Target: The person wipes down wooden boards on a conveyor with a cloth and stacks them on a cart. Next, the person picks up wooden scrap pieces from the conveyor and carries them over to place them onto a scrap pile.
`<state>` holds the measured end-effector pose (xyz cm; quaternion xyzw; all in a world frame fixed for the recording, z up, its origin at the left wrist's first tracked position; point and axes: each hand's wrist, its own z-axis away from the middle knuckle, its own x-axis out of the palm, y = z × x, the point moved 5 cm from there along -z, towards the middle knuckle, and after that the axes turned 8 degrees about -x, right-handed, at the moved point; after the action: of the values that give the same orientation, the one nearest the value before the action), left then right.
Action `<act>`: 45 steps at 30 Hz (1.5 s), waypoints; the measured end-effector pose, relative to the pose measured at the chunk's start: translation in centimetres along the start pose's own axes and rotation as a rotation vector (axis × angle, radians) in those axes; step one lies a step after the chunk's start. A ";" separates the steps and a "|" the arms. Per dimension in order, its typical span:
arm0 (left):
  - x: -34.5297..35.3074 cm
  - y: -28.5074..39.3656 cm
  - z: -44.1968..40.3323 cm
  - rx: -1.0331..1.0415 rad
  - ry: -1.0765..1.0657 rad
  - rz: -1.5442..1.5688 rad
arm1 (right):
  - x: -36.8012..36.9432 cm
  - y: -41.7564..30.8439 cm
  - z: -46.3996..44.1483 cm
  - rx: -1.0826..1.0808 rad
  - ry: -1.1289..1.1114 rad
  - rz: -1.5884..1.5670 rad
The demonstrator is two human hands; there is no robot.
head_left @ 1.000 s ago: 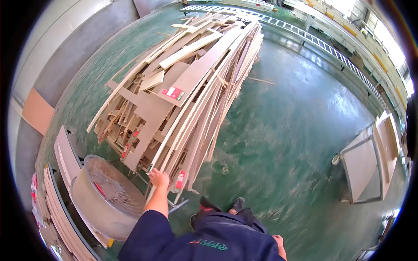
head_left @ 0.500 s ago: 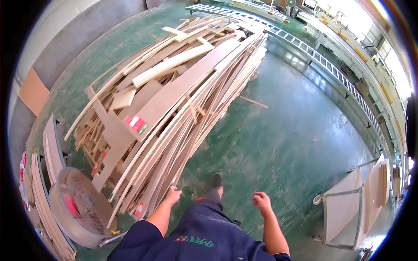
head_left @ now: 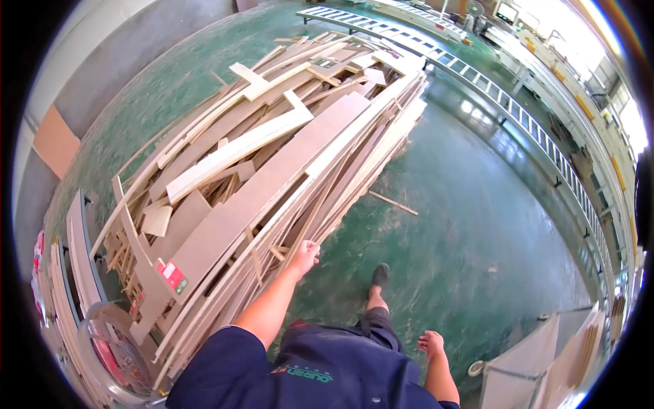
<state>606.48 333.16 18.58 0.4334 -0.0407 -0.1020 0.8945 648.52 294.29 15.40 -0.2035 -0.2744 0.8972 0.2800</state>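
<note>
My left hand [head_left: 304,258] is beside the right edge of a big pile of wood strips and boards [head_left: 272,178], its fingers curled in and nothing visible in them. Whether it touches the nearest strips I cannot tell. Low on the right, my right hand [head_left: 430,344] hangs over the green floor, with loosely bent fingers slightly apart and nothing in them. On top of the pile lie a long brown board [head_left: 272,187] and a pale L-shaped piece [head_left: 238,153]. A red and white label [head_left: 173,275] shows on a board at the near left.
A round fan [head_left: 116,354] stands at the lower left beside leaning panels [head_left: 83,245]. A roller conveyor [head_left: 504,102] runs along the back and right. A wheeled cart with boards [head_left: 524,368] is at the lower right. One thin stick [head_left: 393,202] lies on the floor [head_left: 463,238].
I have stepped forward along the pile, one foot now farther ahead. My left hand has swung forward and up; my right hand has dropped back lower. The fan and cart sit lower in view.
</note>
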 end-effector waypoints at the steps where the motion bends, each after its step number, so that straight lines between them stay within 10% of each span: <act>1: 0.6 -0.5 -2.7 -0.040 0.018 0.061 | 0.6 -2.8 -2.8 -0.013 -0.016 -0.010; 7: 3.6 0.7 -9.1 -0.367 0.198 0.644 | 6.9 -27.0 -18.6 -0.135 -0.147 0.035; 17: 4.8 12.1 -20.0 -0.198 0.464 1.197 | 34.6 -64.7 -32.5 -0.430 -0.450 0.170; 29: 4.2 19.4 -25.5 -0.365 0.672 1.456 | 54.6 -74.1 -43.0 -0.208 -0.513 0.211; 45: 1.5 19.6 -28.1 -0.487 0.787 1.433 | 62.4 -79.7 -41.1 -0.502 -0.434 0.770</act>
<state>615.35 366.21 16.43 0.1026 0.0317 0.6407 0.7602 653.51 403.34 19.01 -0.1596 -0.4384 0.8634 -0.1921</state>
